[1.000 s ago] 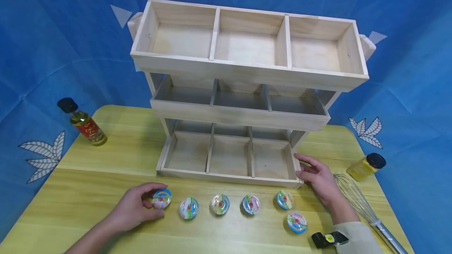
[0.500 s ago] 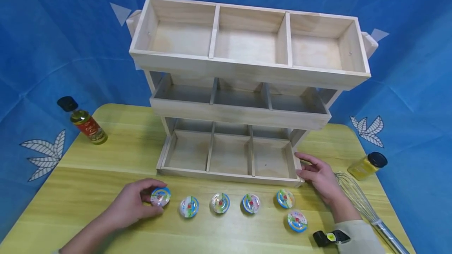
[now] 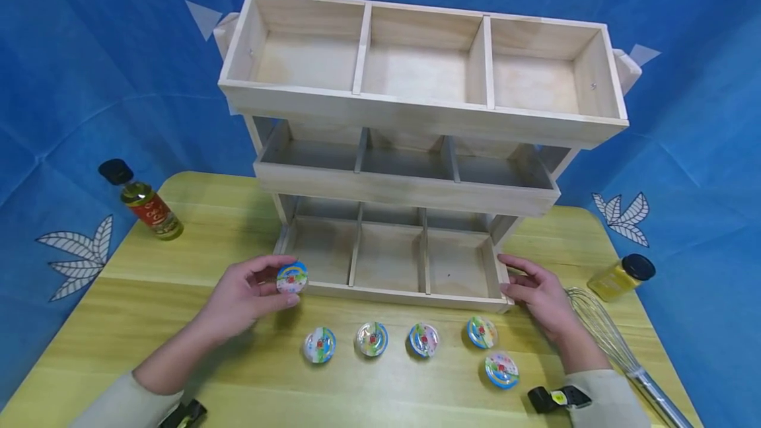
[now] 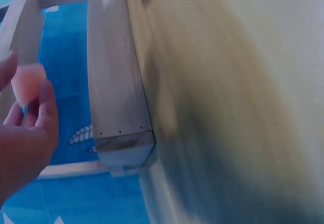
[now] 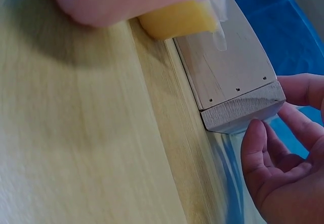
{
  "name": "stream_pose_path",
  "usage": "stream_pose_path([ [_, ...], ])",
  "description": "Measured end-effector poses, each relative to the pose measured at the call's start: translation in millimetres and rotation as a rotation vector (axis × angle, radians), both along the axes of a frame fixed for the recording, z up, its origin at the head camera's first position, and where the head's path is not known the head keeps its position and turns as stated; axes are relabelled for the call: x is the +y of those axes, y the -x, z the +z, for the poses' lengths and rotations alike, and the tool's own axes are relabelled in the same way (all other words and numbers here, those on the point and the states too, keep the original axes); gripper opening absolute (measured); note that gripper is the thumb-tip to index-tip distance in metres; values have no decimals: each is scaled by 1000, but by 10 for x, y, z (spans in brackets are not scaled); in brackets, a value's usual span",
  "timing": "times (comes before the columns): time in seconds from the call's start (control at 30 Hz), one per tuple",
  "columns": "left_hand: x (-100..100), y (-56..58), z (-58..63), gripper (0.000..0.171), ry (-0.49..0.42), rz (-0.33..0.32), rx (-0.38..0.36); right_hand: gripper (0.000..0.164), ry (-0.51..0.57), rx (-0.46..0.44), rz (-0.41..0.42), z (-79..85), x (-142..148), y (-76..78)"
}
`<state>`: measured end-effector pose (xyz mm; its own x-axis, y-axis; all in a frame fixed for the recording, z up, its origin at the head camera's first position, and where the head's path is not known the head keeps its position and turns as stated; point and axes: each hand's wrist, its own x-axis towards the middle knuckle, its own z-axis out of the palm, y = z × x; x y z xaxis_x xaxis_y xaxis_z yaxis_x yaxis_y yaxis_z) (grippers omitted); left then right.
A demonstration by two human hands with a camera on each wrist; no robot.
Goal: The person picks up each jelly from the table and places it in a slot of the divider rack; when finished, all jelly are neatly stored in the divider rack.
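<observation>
Head view, starting at far left: an oil bottle [image 3: 143, 200] with a black cap and red label stands at the edge of the counter [image 3: 119, 329]. Next comes the left hand [image 3: 240, 299], its fingers and thumb pinching a small jelly cup [image 3: 292, 277] by opposite sides. That cup is off the counter, by the front left corner of the wooden rack [image 3: 410, 191]; the left wrist view shows its pink, tapered body. It is probably light, with a thin, smooth wall that gives a little and could slip if squeezed hard. The firmer rim looks the best place to take hold, keeping pressure off the printed lid.

In front of the rack, five more cups [image 3: 372, 339] lie lid up on the counter, four in a rough row and one nearer the person at the right. The rack has three tiers of three compartments each. The right hand [image 3: 543, 299] holds the rack's lower right end between thumb and index finger, as the right wrist view also shows. Beyond that hand are a whisk [image 3: 637, 375] and, farthest right, a black-capped yellow jar [image 3: 617, 281].
</observation>
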<state>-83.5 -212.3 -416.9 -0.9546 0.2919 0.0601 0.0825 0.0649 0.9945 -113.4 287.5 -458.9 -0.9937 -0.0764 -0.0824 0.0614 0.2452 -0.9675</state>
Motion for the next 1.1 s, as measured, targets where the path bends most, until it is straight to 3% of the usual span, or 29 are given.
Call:
stream_pose_path([
  [0.17, 121, 190, -11, 55, 9, 100, 26, 56, -3, -2, 3, 5, -5, 2],
  [0.37, 251, 421, -52, 56, 34, 160, 35, 56, 7, -6, 5, 4, -13, 6],
  [0.6, 416, 695, -148, 56, 109, 179, 27, 56, 5, -14, 4, 8, 1, 5],
  [0.8, 513, 906, -240, 57, 196, 174, 101, 55, 8, -2, 6, 13, -3, 5],
  [1.1, 610, 1070, -384, 56, 288, 231, 117, 55, -13, -5, 6, 4, 4, 11],
])
